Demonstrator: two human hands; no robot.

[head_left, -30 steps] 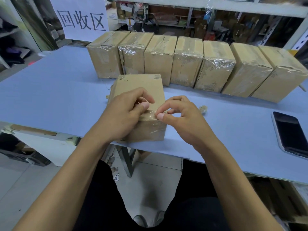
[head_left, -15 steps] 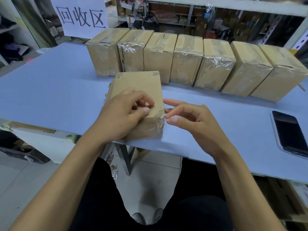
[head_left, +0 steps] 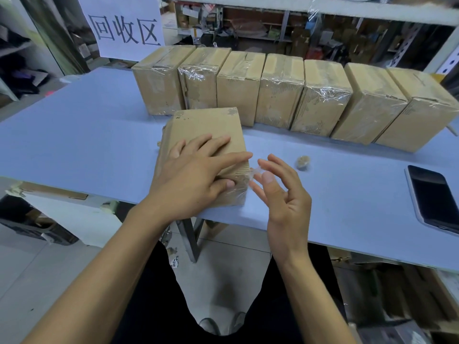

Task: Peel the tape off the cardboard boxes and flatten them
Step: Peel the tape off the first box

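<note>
Boxes (head_left: 280, 93) stand in a row at the back of the table (head_left: 74, 135), all taped shut. One box (head_left: 206, 127) lies near the edge under the flat left hand (head_left: 196, 177). The right hand (head_left: 280, 194) pinches its loose tape (head_left: 255, 171). Nothing looks flattened yet.

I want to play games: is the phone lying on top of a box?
No, the phone lies flat on the blue table, apart from every box.
</note>
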